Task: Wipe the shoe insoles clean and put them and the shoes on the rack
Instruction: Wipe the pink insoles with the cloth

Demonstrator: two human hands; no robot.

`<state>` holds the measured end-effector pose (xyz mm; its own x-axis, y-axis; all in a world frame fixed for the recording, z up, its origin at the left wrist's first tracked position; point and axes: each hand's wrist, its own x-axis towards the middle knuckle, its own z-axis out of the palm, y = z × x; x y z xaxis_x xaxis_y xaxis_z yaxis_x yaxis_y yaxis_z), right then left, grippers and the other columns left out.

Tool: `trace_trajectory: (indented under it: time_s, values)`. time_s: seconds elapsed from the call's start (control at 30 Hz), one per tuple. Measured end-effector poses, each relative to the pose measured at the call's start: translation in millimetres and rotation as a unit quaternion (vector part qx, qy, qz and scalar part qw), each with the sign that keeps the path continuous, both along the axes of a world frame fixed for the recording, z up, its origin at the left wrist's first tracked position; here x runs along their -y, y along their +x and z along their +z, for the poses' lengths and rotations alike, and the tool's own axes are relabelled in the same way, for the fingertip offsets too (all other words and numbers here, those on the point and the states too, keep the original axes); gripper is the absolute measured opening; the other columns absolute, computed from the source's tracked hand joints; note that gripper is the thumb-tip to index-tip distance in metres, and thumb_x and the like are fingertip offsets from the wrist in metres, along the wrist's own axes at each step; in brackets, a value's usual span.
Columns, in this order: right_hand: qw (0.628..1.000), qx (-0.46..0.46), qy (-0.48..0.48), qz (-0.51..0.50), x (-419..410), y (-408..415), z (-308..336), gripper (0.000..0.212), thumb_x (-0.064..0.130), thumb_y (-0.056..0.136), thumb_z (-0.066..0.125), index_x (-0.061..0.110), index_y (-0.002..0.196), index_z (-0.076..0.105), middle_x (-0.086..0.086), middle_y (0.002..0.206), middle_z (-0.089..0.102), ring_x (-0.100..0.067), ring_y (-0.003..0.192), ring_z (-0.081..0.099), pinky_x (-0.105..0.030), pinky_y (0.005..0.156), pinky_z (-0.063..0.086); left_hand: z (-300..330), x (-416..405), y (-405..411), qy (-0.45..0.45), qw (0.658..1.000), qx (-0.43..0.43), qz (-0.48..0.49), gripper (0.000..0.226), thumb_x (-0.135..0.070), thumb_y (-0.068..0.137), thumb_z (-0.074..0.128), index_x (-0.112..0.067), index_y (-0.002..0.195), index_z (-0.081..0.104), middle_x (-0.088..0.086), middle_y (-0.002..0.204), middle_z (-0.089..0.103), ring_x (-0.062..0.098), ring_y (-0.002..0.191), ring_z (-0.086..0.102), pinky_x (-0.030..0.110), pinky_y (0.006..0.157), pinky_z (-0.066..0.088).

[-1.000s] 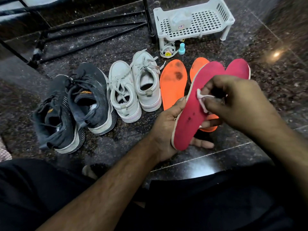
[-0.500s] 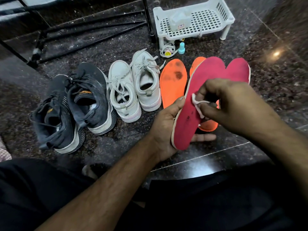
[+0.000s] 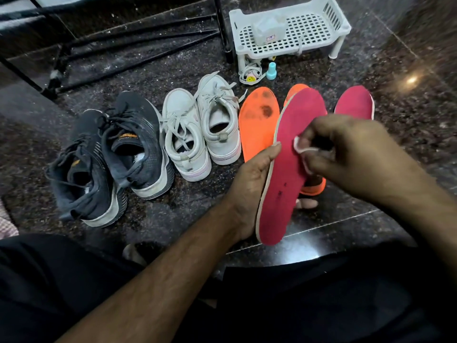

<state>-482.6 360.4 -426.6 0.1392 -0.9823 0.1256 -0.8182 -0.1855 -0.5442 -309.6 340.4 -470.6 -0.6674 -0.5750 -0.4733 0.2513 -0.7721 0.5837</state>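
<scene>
1. Since a second ago, the right hand [image 3: 346, 154] has slid its white wipe [image 3: 300, 147] a little lower along the pink insole [image 3: 289, 154], and the insole has tipped slightly more upright.
2. That insole is held off the floor in front of the person's lap. The left hand [image 3: 249, 191] grips its left edge: thumb along the rim, fingers wrapped behind, one fingertip showing below on the right.
3. The right fingers pinch the small wipe and press it against the middle of the pink face.
4. Dark specks [image 3: 280, 191] remain lower down, near the heel, so this insole is probably not yet clean.
5. It looks light, thin and bendy. A grip along the edge near the middle, backed from behind, should keep it from folding under the wiping pressure.
6. On the floor lie a second pink insole [image 3: 356, 102] and two orange insoles [image 3: 257, 125], the nearer one stained dark.
7. White shoes [image 3: 200, 134] and dark shoes [image 3: 108, 154] stand to the left. The black rack [image 3: 138, 43] behind them holds none of them yet.
</scene>
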Motion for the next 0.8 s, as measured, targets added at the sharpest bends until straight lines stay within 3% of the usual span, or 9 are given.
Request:
trace_trajectory:
  time_s: [0.1,0.17,0.27,0.4,0.5,0.57,0.63,0.73,0.8]
  values:
    - [0.980,0.019,0.104,0.171,-17,26,3,0.019,0.007,0.079,0.073,0.024,0.085,0.065,0.014,0.078,0.060,-0.001,0.070,0.056,-0.009,0.065,0.040,4,-1,1,0.007,1.000,0.004,0.017,0.053,-0.056,0.100,0.041,-0.015,0.105,0.073,0.008,0.097,0.069,0.022,0.085,0.063,0.035,0.079,0.052]
    - [0.965,0.009,0.132,0.225,-21,33,2,0.018,0.008,0.080,0.073,0.023,0.083,0.064,0.014,0.076,0.058,0.000,0.069,0.055,-0.011,0.065,0.039,4,1,3,0.019,1.000,0.011,0.012,0.058,-0.059,0.100,0.040,-0.014,0.096,0.075,0.007,0.088,0.072,0.019,0.074,0.068,0.031,0.073,0.056]
    - [0.989,0.033,0.075,0.126,-10,16,0,0.018,0.007,0.081,0.074,0.023,0.088,0.068,0.010,0.081,0.063,-0.005,0.072,0.060,-0.014,0.068,0.045,3,-1,3,-0.016,0.998,0.042,-0.036,0.065,-0.064,0.100,0.033,-0.011,0.106,0.069,0.010,0.083,0.071,0.022,0.065,0.070,0.034,0.057,0.058]
    - [0.997,0.035,-0.020,-0.065,3,-5,4,0.018,0.005,0.081,0.071,0.021,0.089,0.068,0.008,0.079,0.065,0.002,0.070,0.059,-0.003,0.063,0.038,4,-7,0,-0.042,0.994,0.016,-0.098,0.077,-0.068,0.099,0.019,-0.014,0.142,0.051,0.013,0.124,0.064,0.036,0.111,0.064,0.045,0.067,0.061]
    - [0.998,0.058,0.033,0.001,-5,9,2,0.020,0.006,0.081,0.073,0.024,0.088,0.069,0.012,0.079,0.066,0.001,0.072,0.062,-0.010,0.065,0.045,4,-6,1,-0.008,0.997,0.005,-0.080,0.077,-0.074,0.096,0.022,-0.016,0.130,0.060,0.013,0.111,0.070,0.033,0.098,0.069,0.048,0.077,0.059]
    - [0.984,0.078,0.112,0.117,-15,27,3,0.019,0.007,0.081,0.072,0.024,0.088,0.067,0.011,0.079,0.064,-0.004,0.070,0.062,-0.018,0.064,0.048,5,-4,3,0.022,0.999,0.003,-0.049,0.073,-0.073,0.095,0.029,-0.013,0.102,0.071,0.008,0.084,0.072,0.022,0.072,0.070,0.034,0.067,0.059]
    - [0.969,0.067,0.139,0.195,-20,37,4,0.018,0.007,0.081,0.071,0.023,0.085,0.066,0.012,0.075,0.062,-0.006,0.068,0.059,-0.016,0.060,0.044,5,-3,5,0.028,0.999,0.011,-0.035,0.069,-0.071,0.095,0.035,-0.013,0.082,0.069,0.005,0.069,0.068,0.016,0.058,0.066,0.024,0.058,0.055]
    - [0.984,0.074,0.100,0.127,-12,23,4,0.020,0.005,0.080,0.074,0.023,0.086,0.068,0.011,0.075,0.065,-0.004,0.070,0.062,-0.011,0.062,0.044,1,-2,4,0.020,0.998,0.004,-0.063,0.069,-0.071,0.096,0.029,-0.014,0.100,0.068,0.006,0.079,0.071,0.020,0.065,0.071,0.038,0.061,0.060]
    - [0.998,0.060,0.030,0.014,-3,4,5,0.019,0.007,0.081,0.074,0.024,0.087,0.069,0.011,0.077,0.066,0.000,0.072,0.061,-0.007,0.063,0.040,0,-3,2,0.006,0.995,-0.008,-0.099,0.071,-0.071,0.097,0.023,-0.017,0.124,0.062,0.008,0.101,0.071,0.029,0.089,0.072,0.047,0.065,0.060]
